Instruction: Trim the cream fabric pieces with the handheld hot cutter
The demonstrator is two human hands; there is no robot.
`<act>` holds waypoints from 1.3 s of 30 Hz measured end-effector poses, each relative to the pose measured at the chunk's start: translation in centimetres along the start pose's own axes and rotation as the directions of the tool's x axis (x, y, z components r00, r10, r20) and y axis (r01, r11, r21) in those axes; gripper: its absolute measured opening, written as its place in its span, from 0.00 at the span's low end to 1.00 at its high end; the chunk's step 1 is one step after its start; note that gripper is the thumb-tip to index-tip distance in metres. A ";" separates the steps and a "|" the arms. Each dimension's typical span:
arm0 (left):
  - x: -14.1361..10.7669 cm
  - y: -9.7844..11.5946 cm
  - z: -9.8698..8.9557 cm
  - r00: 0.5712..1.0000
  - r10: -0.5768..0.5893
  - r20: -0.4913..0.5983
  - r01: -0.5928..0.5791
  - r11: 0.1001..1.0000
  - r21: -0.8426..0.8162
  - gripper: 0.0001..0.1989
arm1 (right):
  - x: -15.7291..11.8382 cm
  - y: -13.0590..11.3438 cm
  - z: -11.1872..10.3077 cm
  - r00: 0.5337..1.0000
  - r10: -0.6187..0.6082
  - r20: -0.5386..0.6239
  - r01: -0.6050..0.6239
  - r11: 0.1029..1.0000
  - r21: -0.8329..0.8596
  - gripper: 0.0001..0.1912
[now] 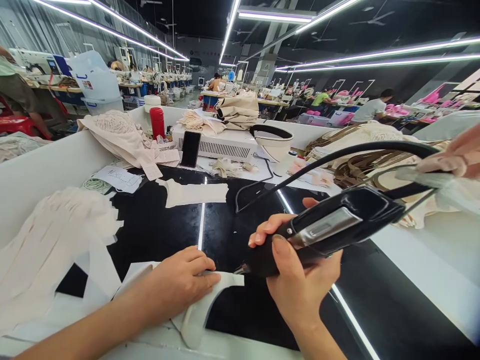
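Note:
My right hand (300, 280) is wrapped round a black corded hand tool (330, 225) with a silver lever on its side. The tool's thin metal tip points left and reaches the end of a pale cut fabric piece (200, 310) with a curved edge. My left hand (183, 275) lies on that piece with its fingers bent, pressing it to the black tabletop (247, 320). Whether the left fingertips pinch anything is hidden. Another white cut piece (195, 194) lies flat farther back.
A heap of pale strips (56, 245) lies left. At the back stand a white vented box (217, 145), a phone (190, 148) and a red bottle (157, 123). Another person's hand (457, 155) is by the tool's thick cable (360, 147), right. Fabric bundles (360, 155) lie behind.

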State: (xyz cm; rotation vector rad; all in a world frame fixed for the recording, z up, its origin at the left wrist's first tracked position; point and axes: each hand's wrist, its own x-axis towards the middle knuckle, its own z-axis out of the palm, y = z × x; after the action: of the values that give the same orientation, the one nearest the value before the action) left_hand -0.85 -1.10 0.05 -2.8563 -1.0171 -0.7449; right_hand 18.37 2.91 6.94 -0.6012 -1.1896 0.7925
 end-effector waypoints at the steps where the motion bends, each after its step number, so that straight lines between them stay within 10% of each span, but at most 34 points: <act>1: 0.0 0.0 0.0 1.000 -0.004 0.004 0.004 1.000 -0.002 0.11 | 0.0 0.0 -0.1 1.000 -0.005 -0.005 0.005 1.000 -0.002 0.26; 39: 0.0 -0.1 -0.9 1.000 0.005 0.011 -0.005 1.000 -0.021 0.12 | -1.2 -0.7 -0.2 0.999 0.046 -0.010 -0.046 0.999 0.009 0.24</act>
State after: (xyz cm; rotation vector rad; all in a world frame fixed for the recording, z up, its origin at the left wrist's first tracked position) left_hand -1.31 -1.21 0.82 -2.8822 -1.0087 -0.7450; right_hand 18.49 1.51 6.72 -0.6265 -1.1663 0.8323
